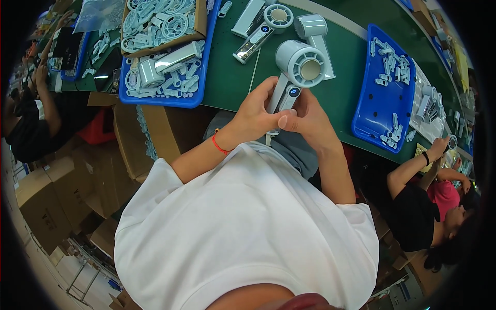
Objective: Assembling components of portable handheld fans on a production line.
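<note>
At our left, a blue tray (199,97) of white plastic parts sits on the green table (232,67), a cardboard box (200,23) of more parts in it. Next comes our left hand (254,111), its grip curled around the handle of a white handheld fan (294,59). The fan is held upright at the table's near edge, head uppermost. Our right hand (312,121) closes in from the other side, thumbs nearly meeting in front. We judge it light but top-heavy, its shell stiff and rather slick — best held by the handle, clear of the fragile-looking grille. Farther right, another blue tray (380,106) carries scattered small white parts.
</note>
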A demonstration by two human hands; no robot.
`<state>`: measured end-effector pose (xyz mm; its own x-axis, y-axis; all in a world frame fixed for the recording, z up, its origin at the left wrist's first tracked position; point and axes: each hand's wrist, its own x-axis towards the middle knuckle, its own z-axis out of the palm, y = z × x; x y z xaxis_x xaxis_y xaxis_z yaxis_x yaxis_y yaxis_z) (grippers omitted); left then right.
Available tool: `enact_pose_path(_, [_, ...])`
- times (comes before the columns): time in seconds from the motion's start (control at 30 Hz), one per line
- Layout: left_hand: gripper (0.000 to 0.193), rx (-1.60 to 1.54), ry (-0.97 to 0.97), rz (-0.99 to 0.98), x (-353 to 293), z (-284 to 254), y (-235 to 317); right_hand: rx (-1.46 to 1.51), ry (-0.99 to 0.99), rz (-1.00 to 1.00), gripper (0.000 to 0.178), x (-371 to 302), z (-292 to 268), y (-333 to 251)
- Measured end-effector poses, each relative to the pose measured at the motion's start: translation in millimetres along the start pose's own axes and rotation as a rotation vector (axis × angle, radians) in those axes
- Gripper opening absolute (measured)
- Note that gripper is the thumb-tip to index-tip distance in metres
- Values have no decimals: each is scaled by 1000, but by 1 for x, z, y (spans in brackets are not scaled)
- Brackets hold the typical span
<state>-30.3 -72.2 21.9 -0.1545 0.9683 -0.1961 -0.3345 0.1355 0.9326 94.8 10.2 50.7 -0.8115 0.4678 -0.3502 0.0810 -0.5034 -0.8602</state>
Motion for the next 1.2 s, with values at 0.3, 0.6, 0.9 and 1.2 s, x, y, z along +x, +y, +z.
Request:
enact_pose_path(0.3, [64, -27, -4, -24, -3, 0, 2, 65, -13, -51, 81, 2, -6, 5])
enact_pose_path(0.6, [59, 413, 147, 99, -5, 10, 10, 115, 73, -69, 71, 1, -4, 6])
enact_pose_path(0.9, [58, 616, 234, 324, -3, 11, 12, -300, 263, -286, 38, -9, 2, 5])
enact_pose_path(1.2, [57, 634, 233, 332, -2, 10, 10, -376, 382, -228, 30, -9, 11, -1])
